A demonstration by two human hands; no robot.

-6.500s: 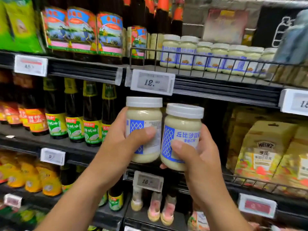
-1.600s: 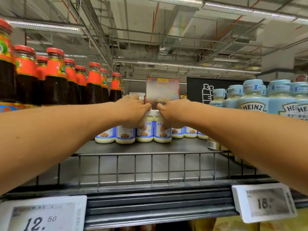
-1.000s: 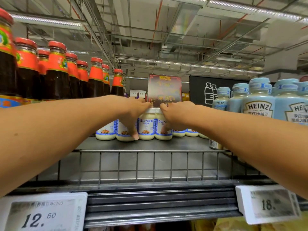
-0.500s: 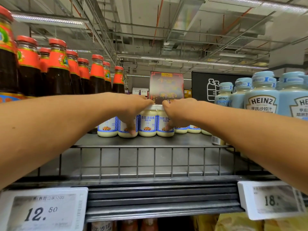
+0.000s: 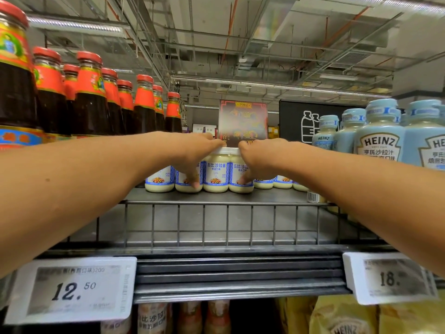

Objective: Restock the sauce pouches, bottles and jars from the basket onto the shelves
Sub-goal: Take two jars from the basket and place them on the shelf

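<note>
Glass, by the look of them, the two salad-dressing jars [image 5: 227, 173] are standing side by side at the back edge of the top shelf [image 5: 216, 225], joining a row of like jars [image 5: 160, 179] that is running along that back edge. The left hand [image 5: 192, 156] is wrapping over the left jar, thumb pointing down its front, and the right hand [image 5: 258, 160] is closing around the right jar, fingers over the white lid (whether either grip is loosening cannot be told from here). Such jars are probably handling as heavy for their size, rigid, smooth-sided and breakable, so a knock against a neighbour or a slip off the front edge would be costly. Gripping around the body just under the lid, where the label is giving some friction, seems the safest hold. Dark sauce bottles [image 5: 91, 97] are crowding the left end of the shelf and pale-blue Heinz bottles [image 5: 378, 141] the right end.
</note>
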